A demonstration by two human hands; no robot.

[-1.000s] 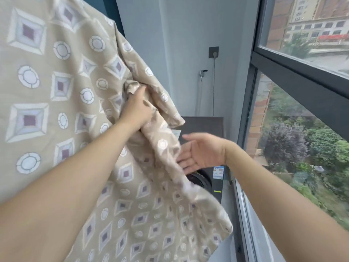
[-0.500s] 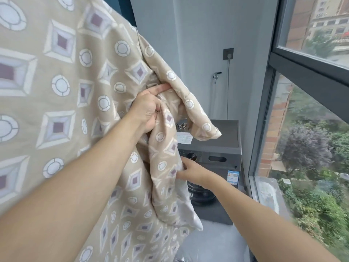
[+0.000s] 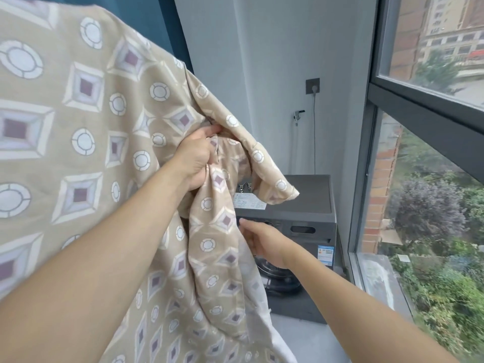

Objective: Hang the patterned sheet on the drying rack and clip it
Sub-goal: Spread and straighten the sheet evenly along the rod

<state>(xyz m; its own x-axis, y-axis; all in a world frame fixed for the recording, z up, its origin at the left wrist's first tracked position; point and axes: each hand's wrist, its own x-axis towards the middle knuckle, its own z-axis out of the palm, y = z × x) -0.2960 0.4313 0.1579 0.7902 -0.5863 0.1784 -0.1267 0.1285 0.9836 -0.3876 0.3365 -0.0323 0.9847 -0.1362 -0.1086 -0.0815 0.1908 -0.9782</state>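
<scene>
Your right hand (image 3: 263, 241) has dropped to centre frame, fingers now pinching the hanging edge of the beige, diamond-and-circle patterned cotton sheet (image 3: 78, 132). Your left hand (image 3: 195, 158) is clamping a bunched fold mid-frame; the sheet is draping from upper left. Uneven tugging risks dragging it down; no rack or clip is showing.

Plenty of soft daylight coming in through the window (image 3: 429, 179) on the right, no harsh shadows or glare anywhere. Trees outside look smeary, and the sheet (image 3: 65, 132) goes a bit soft near the left edge. Wide-angle lens bends the window frame noticeably.
</scene>
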